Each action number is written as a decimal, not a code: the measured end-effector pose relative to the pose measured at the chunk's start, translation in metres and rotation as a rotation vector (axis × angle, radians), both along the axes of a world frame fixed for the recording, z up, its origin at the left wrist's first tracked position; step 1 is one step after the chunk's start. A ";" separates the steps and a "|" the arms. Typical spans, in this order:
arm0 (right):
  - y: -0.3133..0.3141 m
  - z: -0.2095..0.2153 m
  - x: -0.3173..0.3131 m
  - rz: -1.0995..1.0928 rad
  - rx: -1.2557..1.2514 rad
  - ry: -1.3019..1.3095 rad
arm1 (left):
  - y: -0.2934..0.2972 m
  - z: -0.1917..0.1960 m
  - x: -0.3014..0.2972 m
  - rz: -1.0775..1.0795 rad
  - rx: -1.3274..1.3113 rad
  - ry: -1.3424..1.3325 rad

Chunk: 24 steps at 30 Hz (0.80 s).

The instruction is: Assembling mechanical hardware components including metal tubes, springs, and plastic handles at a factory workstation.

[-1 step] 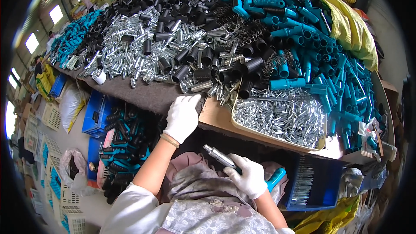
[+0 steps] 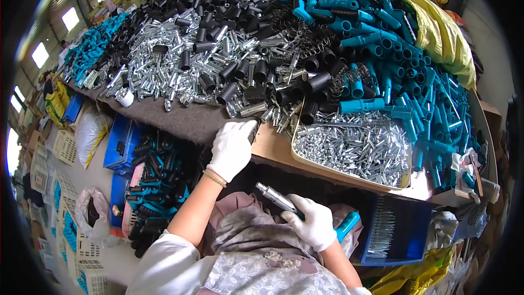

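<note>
Virtually no shift, silver-tipped tool (image 2: 277, 198) partly behind right hand (image 2: 313, 223).

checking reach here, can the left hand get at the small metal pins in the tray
Probably yes: the left hand is at the near edge of the wooden tabletop, and the small metal pins lie uncovered in the tray to its right, with bare wood between.

Left fingers (image 2: 240, 127) point forward; right fingers (image 2: 303, 204) curl lower.
</note>
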State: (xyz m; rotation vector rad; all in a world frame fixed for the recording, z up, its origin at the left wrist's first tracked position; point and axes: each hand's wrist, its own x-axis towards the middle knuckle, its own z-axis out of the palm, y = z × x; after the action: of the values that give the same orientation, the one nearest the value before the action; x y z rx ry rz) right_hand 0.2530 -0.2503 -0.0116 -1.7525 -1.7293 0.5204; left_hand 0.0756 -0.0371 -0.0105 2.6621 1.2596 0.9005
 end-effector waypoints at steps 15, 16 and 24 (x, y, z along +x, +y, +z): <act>-0.005 0.000 0.005 -0.042 0.011 0.012 | -0.034 0.010 -0.023 0.005 0.059 0.070; -0.005 0.000 0.004 -0.042 0.014 0.032 | -0.038 0.010 -0.022 -0.012 0.043 0.073; -0.003 0.002 0.001 -0.017 -0.022 0.029 | -0.028 0.004 0.000 -0.033 -0.001 0.026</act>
State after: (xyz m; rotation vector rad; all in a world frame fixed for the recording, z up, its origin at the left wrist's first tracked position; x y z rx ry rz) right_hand 0.2535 -0.2536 -0.0092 -1.7652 -1.6931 0.5562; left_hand 0.0759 -0.0647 -0.0063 2.6942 1.2168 0.8632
